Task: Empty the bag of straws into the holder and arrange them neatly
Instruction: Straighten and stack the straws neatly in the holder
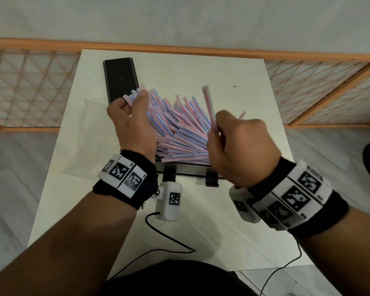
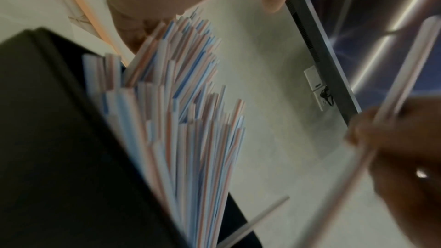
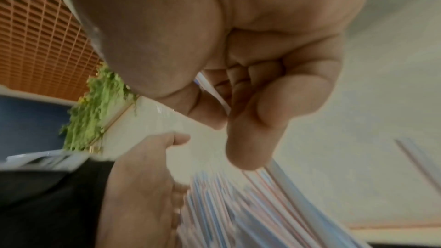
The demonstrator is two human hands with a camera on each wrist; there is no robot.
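Red, white and blue striped straws [image 1: 179,129] fan out of a black holder [image 1: 190,173] at the table's middle, leaning away from me at uneven heights. My left hand [image 1: 130,99] is at the fan's left edge, thumb and curled fingers round the ends of the leftmost straws. My right hand [image 1: 215,124] is at the fan's right edge and pinches a couple of straws [image 1: 207,103] that stand upright, apart from the bundle. The left wrist view shows the straw bundle [image 2: 190,120] against the holder wall [image 2: 59,139]. In the right wrist view the pinch [image 3: 226,112] is blurred.
A black lid [image 1: 121,77] lies flat at the far left of the white table [image 1: 244,92]. An empty clear bag [image 1: 88,129] lies left of the holder. One loose straw [image 1: 241,115] shows behind my right hand. Black cables [image 1: 169,238] trail over the near edge. A wooden lattice fence [image 1: 30,86] stands beyond.
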